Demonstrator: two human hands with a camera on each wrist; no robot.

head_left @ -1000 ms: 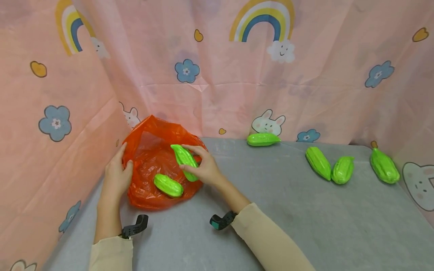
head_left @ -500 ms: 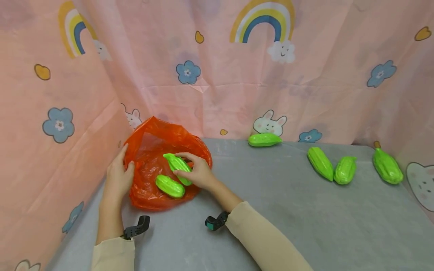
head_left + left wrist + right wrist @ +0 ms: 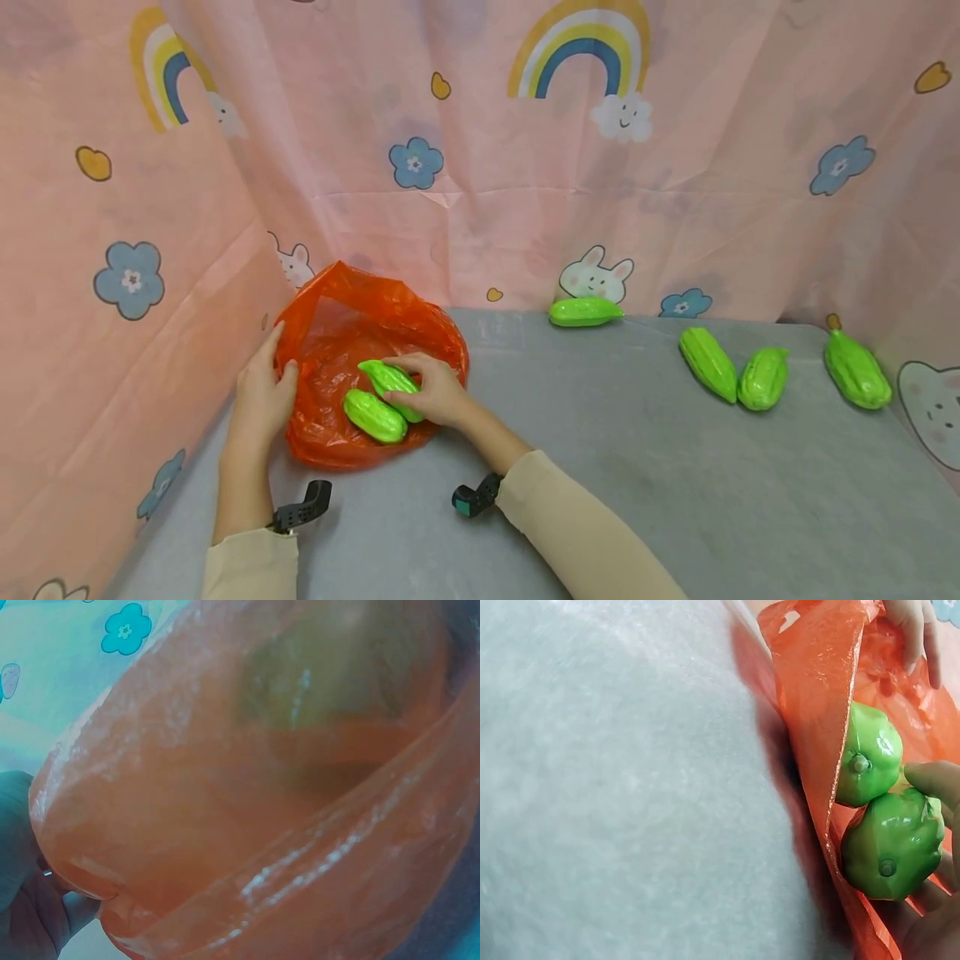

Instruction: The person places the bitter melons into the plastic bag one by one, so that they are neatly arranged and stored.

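Observation:
A red plastic bag (image 3: 367, 296) lies with its mouth spread wide. My left hand (image 3: 262, 387) pinches the bag's left rim, thumb inside the mouth; the left wrist view shows the bag's folded edge at the thumb. Inside the bag my right hand (image 3: 435, 390) grips a shiny green bitter melon (image 3: 392, 385), thumb on its near side and fingers over the far side. Right beside it in the bag lies a second bitter melon (image 3: 375, 416). In the right wrist view the stem ends of the gripped bitter melon (image 3: 892, 844) and the other bitter melon (image 3: 870, 754) face the camera.
On the grey table (image 3: 600, 442) are more bitter melons: one (image 3: 585, 312) at the back edge, a pair (image 3: 708, 364) close together, and one with a brown stem (image 3: 857, 369) at far right. A pink printed cloth (image 3: 495, 150) walls the back and sides.
My right hand has moved left and down into the bag, bringing its bitter melon against the one lying there. My left hand keeps its place on the rim.

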